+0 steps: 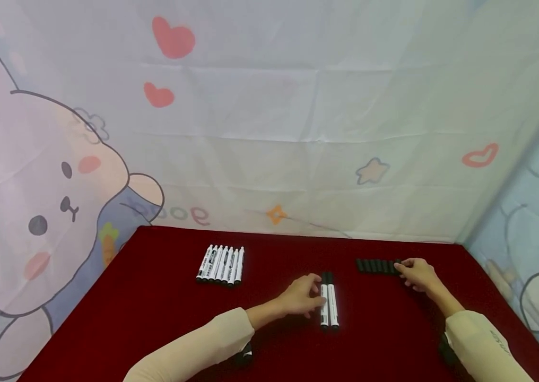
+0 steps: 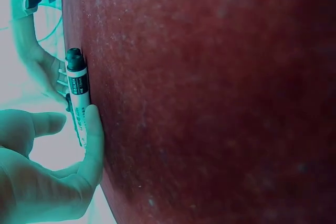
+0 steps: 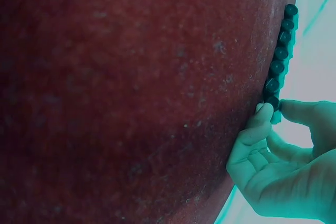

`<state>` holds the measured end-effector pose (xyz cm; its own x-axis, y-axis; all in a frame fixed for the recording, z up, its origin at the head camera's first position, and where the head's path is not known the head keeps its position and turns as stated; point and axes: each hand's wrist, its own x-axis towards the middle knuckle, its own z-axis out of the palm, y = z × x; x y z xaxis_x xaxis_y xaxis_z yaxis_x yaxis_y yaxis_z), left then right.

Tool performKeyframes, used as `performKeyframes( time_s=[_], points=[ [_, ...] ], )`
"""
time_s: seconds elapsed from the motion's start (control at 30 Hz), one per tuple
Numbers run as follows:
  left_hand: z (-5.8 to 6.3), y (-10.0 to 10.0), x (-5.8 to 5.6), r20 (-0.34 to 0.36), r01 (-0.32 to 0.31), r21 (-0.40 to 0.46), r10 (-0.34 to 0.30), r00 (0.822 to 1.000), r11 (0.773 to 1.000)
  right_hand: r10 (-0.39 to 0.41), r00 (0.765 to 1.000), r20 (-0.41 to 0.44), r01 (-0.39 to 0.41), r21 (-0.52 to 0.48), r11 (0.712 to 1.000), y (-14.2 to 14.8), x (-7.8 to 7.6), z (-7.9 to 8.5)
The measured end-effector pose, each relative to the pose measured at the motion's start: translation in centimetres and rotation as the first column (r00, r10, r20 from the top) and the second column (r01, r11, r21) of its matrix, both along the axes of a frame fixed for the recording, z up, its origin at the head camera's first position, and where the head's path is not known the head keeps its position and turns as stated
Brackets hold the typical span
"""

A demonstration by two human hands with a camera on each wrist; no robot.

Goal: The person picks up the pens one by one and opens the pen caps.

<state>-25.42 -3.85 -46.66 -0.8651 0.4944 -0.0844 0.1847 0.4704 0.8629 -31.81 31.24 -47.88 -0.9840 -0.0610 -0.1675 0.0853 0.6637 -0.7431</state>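
Note:
Two white markers with black caps (image 1: 329, 305) lie side by side mid-table. My left hand (image 1: 300, 296) is beside them, thumb and fingers spread apart; in the left wrist view one fingertip overlaps the nearer marker (image 2: 79, 93). At the right, a row of black marker caps (image 1: 375, 266) lies on the red cloth. My right hand (image 1: 418, 275) is at the right end of this row. In the right wrist view its thumb and a finger pinch the end cap (image 3: 272, 102), which still lines up with the other caps (image 3: 277, 67).
Several uncapped white markers (image 1: 222, 264) lie in a row at the back left of the red-covered table (image 1: 155, 297). A dark object (image 1: 245, 353) is partly hidden under the left sleeve. A printed cloth (image 1: 298, 106) hangs behind the table.

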Motion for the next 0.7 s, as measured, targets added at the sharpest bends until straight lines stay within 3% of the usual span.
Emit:
performKeyframes(
  time_s=[0.33, 0.7],
  points=[
    [-0.19, 0.47, 0.19, -0.027, -0.007, -0.071, 0.005, 1.000, 0.997, -0.039, 0.999, 0.011, 0.038, 0.017, 0.999, -0.29, 0.34, -0.38],
    [0.54, 0.92, -0.10, -0.042, -0.035, -0.103, 0.031, 0.999, 0.994, 0.002, 1.000, -0.020, -0.002, 0.025, 1.000, -0.02, 0.21, -0.39]
  ],
)
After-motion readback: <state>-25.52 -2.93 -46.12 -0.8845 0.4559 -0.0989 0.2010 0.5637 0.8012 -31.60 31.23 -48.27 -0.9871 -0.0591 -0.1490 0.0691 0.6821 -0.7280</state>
